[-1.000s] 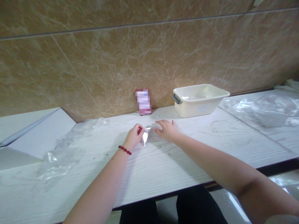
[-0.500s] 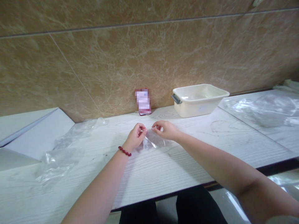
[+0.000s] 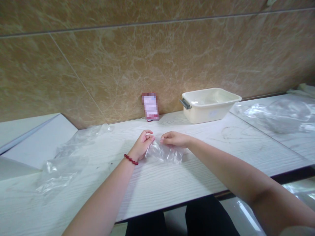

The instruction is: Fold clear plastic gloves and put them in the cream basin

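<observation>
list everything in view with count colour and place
wall: one, brown, at the back
tabletop: one, seamed, white, before the wall
clear bag: one, transparent, tabletop's middle
tub: one, cream with grey handle, near the wall, right
pixelated item: one, white and red, against the wall
box-like object: one, white, far left
left plastic: count unclear, transparent, left side
right plastic: count unclear, transparent, right of tub
pale bundle: one, off-white, far right
bracelet: one, red, left wrist
left hand: one, bare, at the bag
right hand: one, bare, at the bag
legs: two, black-clad, below the tabletop
</observation>
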`<state>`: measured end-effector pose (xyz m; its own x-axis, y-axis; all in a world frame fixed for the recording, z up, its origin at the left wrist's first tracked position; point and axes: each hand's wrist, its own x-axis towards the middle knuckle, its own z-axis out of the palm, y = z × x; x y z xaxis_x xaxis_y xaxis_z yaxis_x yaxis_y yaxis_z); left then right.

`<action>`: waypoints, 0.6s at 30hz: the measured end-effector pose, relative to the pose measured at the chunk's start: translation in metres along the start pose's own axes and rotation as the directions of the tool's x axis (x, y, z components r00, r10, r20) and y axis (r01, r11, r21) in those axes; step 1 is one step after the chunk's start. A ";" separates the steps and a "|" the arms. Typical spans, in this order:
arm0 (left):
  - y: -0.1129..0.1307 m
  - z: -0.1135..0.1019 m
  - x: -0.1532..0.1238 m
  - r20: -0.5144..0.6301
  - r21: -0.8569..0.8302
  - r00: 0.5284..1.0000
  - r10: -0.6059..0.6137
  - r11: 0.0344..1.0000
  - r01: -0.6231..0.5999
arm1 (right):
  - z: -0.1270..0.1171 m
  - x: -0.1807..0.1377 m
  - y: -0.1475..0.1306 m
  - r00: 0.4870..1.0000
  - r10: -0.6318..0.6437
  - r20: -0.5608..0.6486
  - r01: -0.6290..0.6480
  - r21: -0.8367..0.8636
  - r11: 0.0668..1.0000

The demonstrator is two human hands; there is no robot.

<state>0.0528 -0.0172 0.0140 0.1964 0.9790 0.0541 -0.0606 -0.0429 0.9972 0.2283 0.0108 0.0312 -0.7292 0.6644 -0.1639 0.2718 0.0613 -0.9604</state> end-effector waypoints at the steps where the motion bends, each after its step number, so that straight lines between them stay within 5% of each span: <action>1: 0.001 0.001 -0.001 0.013 -0.003 1.000 -0.024 1.000 0.024 | 0.000 0.000 0.000 0.999 0.026 0.046 -0.028 0.062 0.998; 5: 0.002 0.003 -0.002 0.064 0.004 0.990 -0.125 0.992 0.125 | 0.001 -0.002 0.002 0.985 0.072 0.160 -0.109 0.237 0.965; 10: 0.000 0.006 -0.001 0.057 0.012 0.984 -0.171 0.985 0.170 | 0.002 -0.004 0.005 0.966 0.061 0.250 -0.122 0.235 0.964; 18: 0.009 0.004 -0.001 0.017 -0.370 0.959 -0.284 0.889 0.269 | 0.006 0.003 0.010 0.998 0.017 0.067 -0.043 0.421 0.906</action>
<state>0.0563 -0.0196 0.0230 0.2218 0.9476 -0.2300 -0.3630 0.2992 0.8824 0.2248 0.0091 0.0196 -0.7651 0.6138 -0.1946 0.0135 -0.2868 -0.9579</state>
